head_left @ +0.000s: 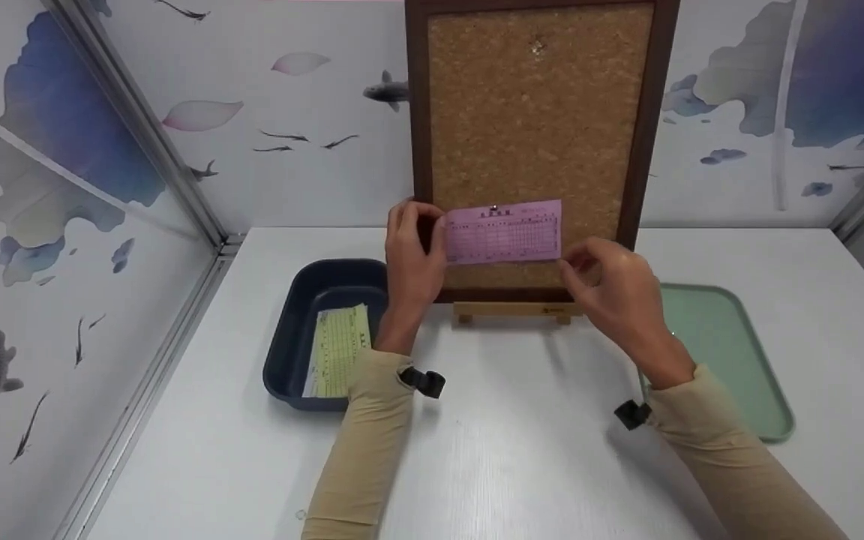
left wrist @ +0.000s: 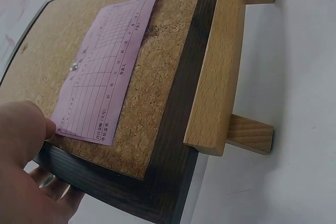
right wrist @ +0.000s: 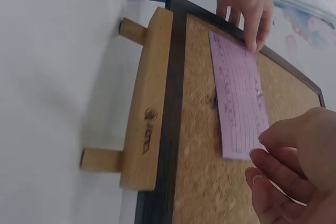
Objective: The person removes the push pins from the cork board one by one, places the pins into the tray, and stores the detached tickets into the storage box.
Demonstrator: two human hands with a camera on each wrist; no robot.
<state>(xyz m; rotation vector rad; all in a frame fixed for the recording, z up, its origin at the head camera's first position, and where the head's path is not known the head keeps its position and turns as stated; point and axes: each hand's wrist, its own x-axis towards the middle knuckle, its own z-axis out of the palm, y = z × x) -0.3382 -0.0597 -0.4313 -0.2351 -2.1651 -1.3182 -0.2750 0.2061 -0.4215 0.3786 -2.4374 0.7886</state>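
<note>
A corkboard (head_left: 537, 142) in a dark wooden frame leans on a small easel (head_left: 514, 308). On its lower part lies a pink printed slip (head_left: 503, 234), slightly tilted, with a clear pushpin (left wrist: 74, 67) at its upper edge. My left hand (head_left: 415, 251) grips the board's left edge; its thumb touches the slip's left end, and the other fingers (left wrist: 55, 188) go behind the frame. Beside the slip's lower right corner is my right hand (head_left: 616, 289), its fingers loosely curled. No right fingers show at the slip in the left wrist view, so the hand appears apart from it.
At the left, a dark blue tray (head_left: 282, 360) holds a yellow printed slip (head_left: 342, 349) with white paper beneath. A light green tray (head_left: 758, 360) lies at the right. Another clear pushpin (head_left: 537, 49) is near the corkboard's top. Patterned walls enclose the white table (head_left: 507, 465).
</note>
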